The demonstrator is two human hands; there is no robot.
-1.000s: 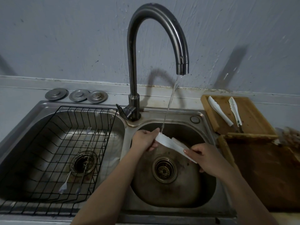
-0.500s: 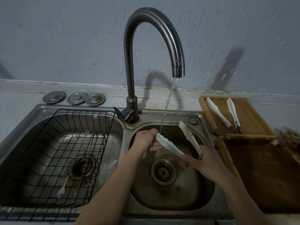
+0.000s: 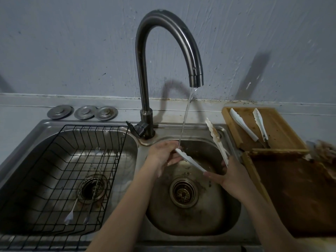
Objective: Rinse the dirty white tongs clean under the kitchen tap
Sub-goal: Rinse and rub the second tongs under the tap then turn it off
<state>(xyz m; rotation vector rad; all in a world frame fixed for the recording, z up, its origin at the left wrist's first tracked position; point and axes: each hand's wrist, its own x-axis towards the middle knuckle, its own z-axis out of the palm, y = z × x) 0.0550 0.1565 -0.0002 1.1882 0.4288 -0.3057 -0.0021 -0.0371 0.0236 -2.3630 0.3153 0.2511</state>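
Tongs (image 3: 189,159) are over the right basin (image 3: 190,220), arms spread in a V. Right hand (image 3: 230,176) grips the hinge end, fingers clamped on it. Near arm's tip sits right under the water stream (image 3: 184,120) from the tap (image 3: 143,70); left hand (image 3: 161,154) has its fingers closed on that tip. Far arm (image 3: 216,140) sticks up toward the far right, brown residue visible on its inner face. Left basin holds a black wire rack (image 3: 76,160) with two thin utensils (image 3: 85,188) lying in it. Three metal plugs (image 3: 82,112) sit on the ledge, far left of the tap. Second pair of white tongs (image 3: 243,124) lies on a wooden tray (image 3: 278,130) on the tabletop, right of the sink. Dark wooden board (image 3: 294,193) is nearer, just beside the tray.
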